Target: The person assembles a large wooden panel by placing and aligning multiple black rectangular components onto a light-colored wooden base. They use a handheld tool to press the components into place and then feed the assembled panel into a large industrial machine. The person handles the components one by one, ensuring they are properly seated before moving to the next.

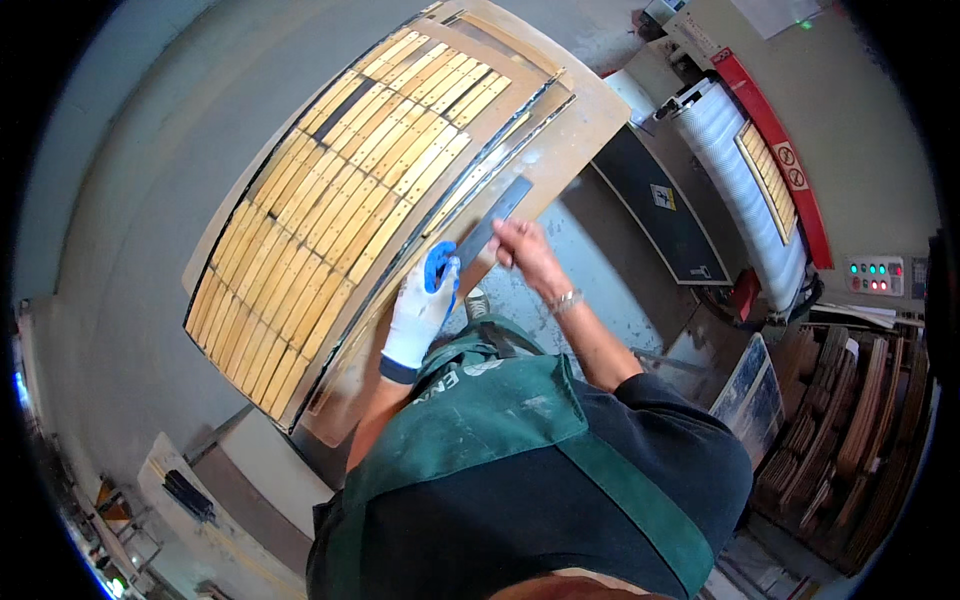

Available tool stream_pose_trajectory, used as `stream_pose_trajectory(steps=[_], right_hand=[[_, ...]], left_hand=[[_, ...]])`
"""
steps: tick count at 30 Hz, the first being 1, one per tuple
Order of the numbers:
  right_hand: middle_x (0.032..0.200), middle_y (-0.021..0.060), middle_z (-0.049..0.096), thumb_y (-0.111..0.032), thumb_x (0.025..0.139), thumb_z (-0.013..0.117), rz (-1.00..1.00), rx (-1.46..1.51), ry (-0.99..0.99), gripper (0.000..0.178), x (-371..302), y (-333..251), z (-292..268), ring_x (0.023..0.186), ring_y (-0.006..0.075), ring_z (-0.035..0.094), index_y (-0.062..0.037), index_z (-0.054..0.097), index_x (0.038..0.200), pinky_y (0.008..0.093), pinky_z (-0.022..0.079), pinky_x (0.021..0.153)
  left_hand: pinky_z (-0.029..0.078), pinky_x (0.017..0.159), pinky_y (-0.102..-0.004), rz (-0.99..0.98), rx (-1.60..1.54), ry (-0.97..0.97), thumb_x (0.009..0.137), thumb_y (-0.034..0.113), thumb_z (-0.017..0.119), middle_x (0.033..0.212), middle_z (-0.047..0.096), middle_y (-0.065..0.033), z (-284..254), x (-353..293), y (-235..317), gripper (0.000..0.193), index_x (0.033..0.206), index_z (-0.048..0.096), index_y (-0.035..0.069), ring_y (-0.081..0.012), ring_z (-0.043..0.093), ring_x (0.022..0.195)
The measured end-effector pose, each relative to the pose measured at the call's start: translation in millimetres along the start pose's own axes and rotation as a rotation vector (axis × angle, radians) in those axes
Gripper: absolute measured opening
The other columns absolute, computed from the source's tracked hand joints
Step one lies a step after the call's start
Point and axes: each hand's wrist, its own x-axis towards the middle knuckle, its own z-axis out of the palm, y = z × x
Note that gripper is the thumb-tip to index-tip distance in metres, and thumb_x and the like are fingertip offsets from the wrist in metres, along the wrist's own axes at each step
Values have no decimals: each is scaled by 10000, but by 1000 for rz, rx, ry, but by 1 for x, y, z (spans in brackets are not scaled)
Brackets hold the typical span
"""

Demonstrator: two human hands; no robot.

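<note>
A flat dark grey strip (485,228) is held at a slant over the near edge of the table, in front of my body. My left hand (425,295), in a white glove with blue on the fingers, is closed round its lower end. Bare and with a bracelet at the wrist, my right hand (523,252) has its fingers curled together at the strip's right edge. Beyond them lies a board (480,150) carrying rows of pale yellow wooden strips (335,205), each with small dark dots. One dark strip (345,110) sits among the pale ones.
A large brown panel (585,95) lies under the board on the table. To the right stands a machine with a white belt (725,175), a red guard (770,150) and a lit button panel (876,275). Stacked brown slats (840,420) fill a rack at lower right.
</note>
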Motion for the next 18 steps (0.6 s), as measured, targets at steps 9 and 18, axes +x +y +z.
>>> stream_pose_trajectory(steps=[9,18], right_hand=[[647,92,658,-172,912,611,-17,-251,194,253,216,-90,-88,425,122,521,-14,598,715,275,377,354],[635,104,660,-192,952,558,350,-626,53,298,295,-122,-76,412,126,469,19,615,749,284,331,366]], left_hand=[[463,957,-373,-167,344,77,978,299,545,1201,627,-181,11,27,-9,371,1248,583,49,-308,611,1104],[464,939,-323,-354,102,199,995,217,531,1140,656,-163,17,3,-15,319,1220,590,-1,-231,627,1054]])
